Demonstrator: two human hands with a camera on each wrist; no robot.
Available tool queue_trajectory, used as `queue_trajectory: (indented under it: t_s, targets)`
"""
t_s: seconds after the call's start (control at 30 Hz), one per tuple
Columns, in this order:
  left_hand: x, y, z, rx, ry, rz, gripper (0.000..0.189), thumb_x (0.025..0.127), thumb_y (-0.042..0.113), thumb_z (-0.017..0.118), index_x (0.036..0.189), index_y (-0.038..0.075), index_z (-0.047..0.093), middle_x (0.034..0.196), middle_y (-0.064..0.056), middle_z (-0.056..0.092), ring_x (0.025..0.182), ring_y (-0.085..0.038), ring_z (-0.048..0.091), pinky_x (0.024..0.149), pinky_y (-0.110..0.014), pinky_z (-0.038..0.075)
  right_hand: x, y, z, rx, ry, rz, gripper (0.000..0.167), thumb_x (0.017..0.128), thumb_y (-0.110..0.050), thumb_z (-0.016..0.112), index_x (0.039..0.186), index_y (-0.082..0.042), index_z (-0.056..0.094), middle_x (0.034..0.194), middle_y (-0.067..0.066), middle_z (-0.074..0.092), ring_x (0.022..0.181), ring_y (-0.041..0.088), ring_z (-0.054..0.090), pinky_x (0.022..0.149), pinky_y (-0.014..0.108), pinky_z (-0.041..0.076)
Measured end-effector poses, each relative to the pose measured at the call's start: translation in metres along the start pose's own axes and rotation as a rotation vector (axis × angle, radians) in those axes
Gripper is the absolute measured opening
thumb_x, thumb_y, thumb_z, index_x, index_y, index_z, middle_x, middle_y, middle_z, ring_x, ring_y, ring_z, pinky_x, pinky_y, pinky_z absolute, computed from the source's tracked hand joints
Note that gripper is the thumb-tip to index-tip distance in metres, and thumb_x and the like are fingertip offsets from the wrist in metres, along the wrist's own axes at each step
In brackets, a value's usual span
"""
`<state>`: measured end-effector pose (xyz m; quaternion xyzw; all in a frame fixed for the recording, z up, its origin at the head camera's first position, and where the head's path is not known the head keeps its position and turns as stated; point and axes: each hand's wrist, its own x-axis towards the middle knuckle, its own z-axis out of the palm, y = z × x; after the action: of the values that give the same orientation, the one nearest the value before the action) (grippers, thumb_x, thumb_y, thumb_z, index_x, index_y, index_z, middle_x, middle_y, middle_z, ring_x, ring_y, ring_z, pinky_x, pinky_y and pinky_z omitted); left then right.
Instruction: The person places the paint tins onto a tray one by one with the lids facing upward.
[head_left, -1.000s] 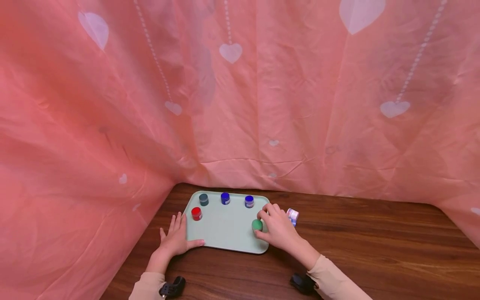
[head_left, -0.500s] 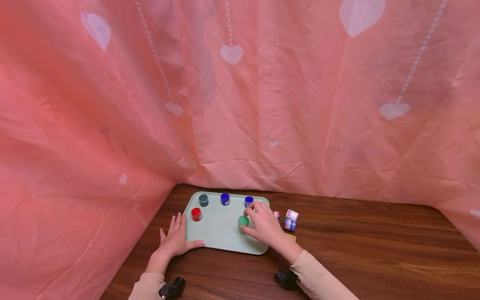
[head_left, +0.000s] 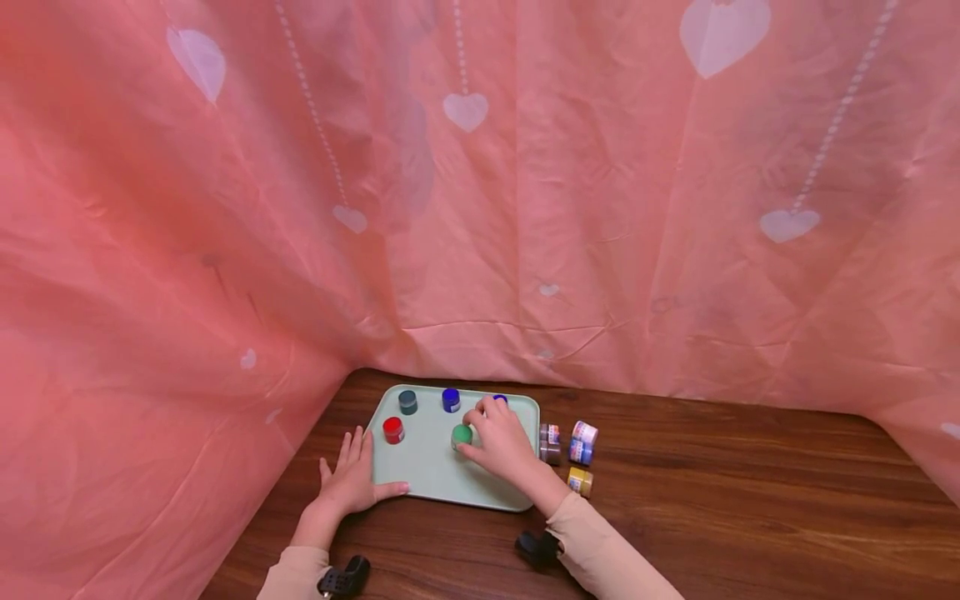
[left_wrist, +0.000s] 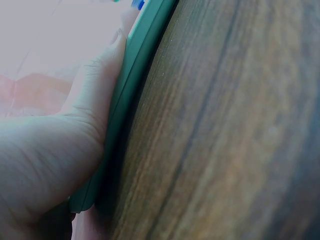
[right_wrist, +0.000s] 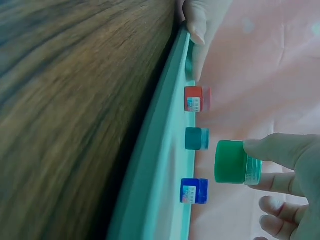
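Between thumb and fingers, my right hand (head_left: pixel 504 443) pinches a small green paint jar (right_wrist: pixel 231 162) by its lid, held above the pale green tray (head_left: pixel 427 475). My left hand (head_left: pixel 351 477) lies spread at the tray's left end, its thumb on the near rim. On the tray stand a red jar (head_left: pixel 393 430), a dark teal jar (head_left: pixel 407 402) and a blue jar (head_left: pixel 451 400). A second blue jar (head_left: pixel 500 399) is mostly hidden behind my right hand.
Right of the tray, several jars lie on the wooden table (head_left: pixel 720 475): a white-pink one (head_left: pixel 585 432), a blue one (head_left: pixel 581 452), a yellow one (head_left: pixel 580 481) and a dark brown one (head_left: pixel 551 452). A pink curtain (head_left: pixel 585 208) hangs behind and at left.
My right hand has carried the green jar leftward from the tray's right end toward its middle, uncovering jars on the table. My left hand has stayed in place.
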<state>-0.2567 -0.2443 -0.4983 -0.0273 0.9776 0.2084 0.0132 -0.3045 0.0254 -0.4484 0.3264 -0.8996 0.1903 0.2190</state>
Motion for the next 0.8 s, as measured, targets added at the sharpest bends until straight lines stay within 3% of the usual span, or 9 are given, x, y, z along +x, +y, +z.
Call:
queue_trajectory:
  t_s: [0.37,0.8]
  targets:
    - [0.001,-0.001,0.0,0.013,0.003,-0.004,0.134,0.064,0.079,0.068,0.153,-0.005,0.016,0.161,-0.027,0.009,0.15,-0.046,0.001,0.105,-0.08,0.002,0.016,-0.006,0.015,0.064,-0.05,0.11,0.03,0.079,-0.035,0.079,0.098,-0.014,0.069,0.102,0.006,0.055,0.098,0.024,0.051,0.08,0.04,0.044]
    - [0.002,-0.001,0.002,0.012,-0.003,-0.001,0.135,0.064,0.08,0.068,0.153,-0.006,0.015,0.161,-0.028,0.009,0.149,-0.047,0.001,0.104,-0.08,0.001,0.025,-0.008,0.033,0.123,-0.063,0.196,0.029,0.078,-0.032,0.081,0.095,-0.012,0.07,0.099,0.007,0.054,0.097,0.026,0.05,0.081,0.041,0.046]
